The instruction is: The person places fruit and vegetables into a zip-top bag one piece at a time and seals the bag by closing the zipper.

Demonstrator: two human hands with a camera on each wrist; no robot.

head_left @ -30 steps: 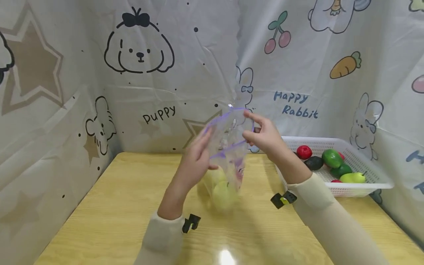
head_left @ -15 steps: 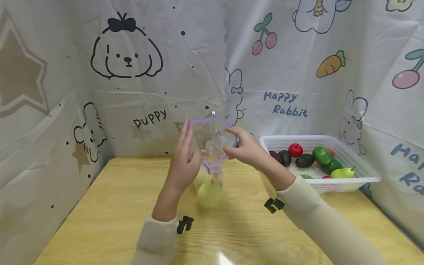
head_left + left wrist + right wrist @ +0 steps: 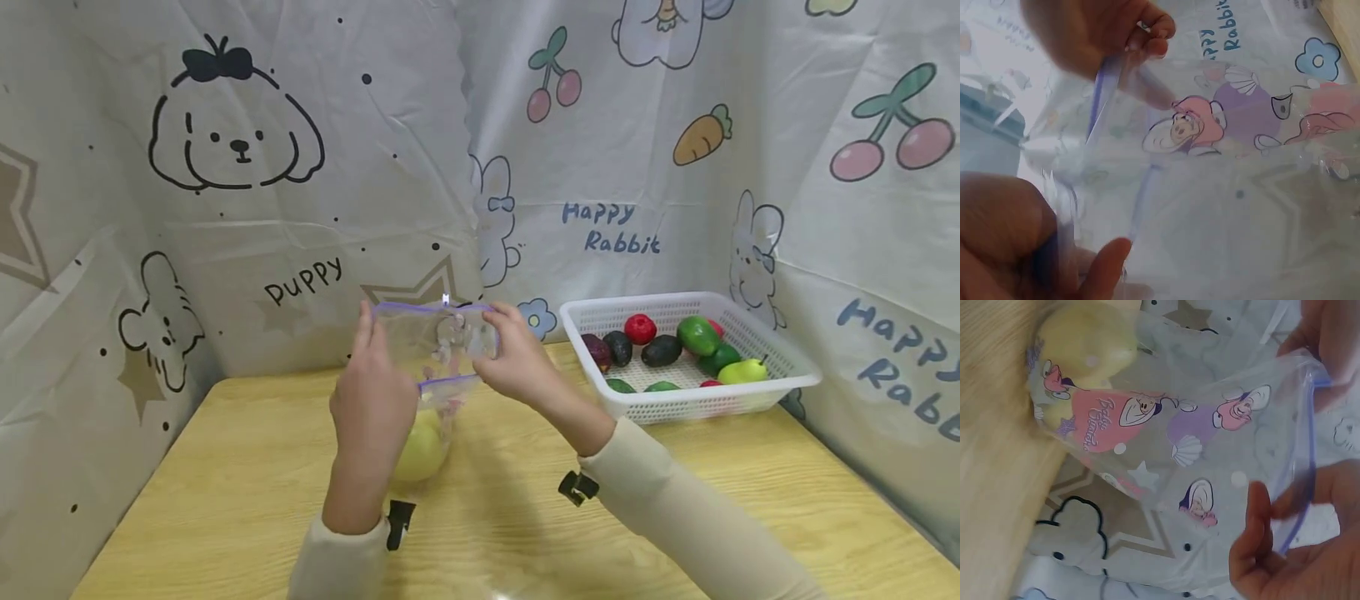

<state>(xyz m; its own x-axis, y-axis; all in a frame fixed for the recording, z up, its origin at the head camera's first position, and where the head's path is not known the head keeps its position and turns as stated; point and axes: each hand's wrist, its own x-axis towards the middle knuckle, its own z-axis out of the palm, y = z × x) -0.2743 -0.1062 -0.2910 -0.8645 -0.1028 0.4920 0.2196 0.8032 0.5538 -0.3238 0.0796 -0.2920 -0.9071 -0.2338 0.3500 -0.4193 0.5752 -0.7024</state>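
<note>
Above the middle of the pale yellow wood-grain worktop [image 3: 232,475], a clear plastic bag [image 3: 444,343] with a purple zip edge and pink-and-purple cartoon prints is hanging between the left hand [image 3: 372,408] and the right hand [image 3: 517,358], its mouth parted and facing up. The left is holding the rim's left end, one finger pointing up; the right is pinching the right end between thumb and fingers. Both hands are only partly closed. They're gripping opposite ends, I'd judge, because such limp film would otherwise be folding shut. Large, roundish yellow fruit [image 3: 422,450] is sitting low inside, its weight probably drawing the bag straight; I can't tell whether the bottom is touching wood. At the far right, a white perforated plastic basket [image 3: 697,404] is penning red, green and near-black produce [image 3: 662,351] behind its walls.
</note>
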